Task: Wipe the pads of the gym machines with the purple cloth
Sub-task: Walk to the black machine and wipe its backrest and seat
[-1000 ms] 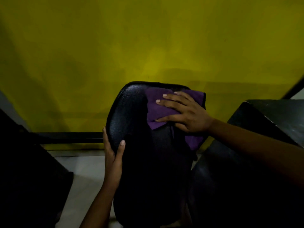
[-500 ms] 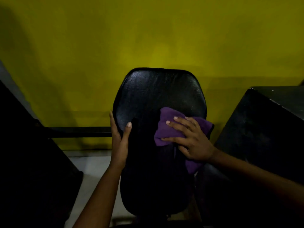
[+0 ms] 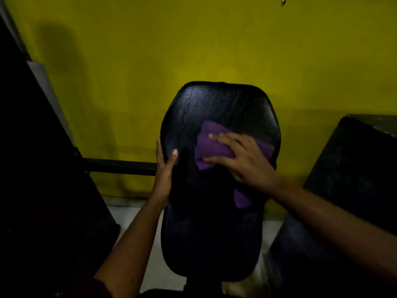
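the purple cloth lies bunched on the upper right part of the black pad, against its textured face. my right hand lies flat on top of it, fingers straight and a little spread, pointing left, pressing the cloth onto the pad. one corner of the cloth sticks out past my fingertips on the left, a strip shows on the far side of my knuckles, and another piece hangs below my wrist on the near right side.

the pad is tall with rounded corners and stands upright in front of me, its top catching some light and its lower half in shadow. my left hand grips its left edge about halfway up, thumb on the front face, fingers wrapped round the rim toward the back.

behind the pad is a yellow wall. a black bar runs along it from the left and meets the pad behind my left hand. a dark machine part fills the left side, and a dark padded block sits to the right. a pale floor shows between them, low down.
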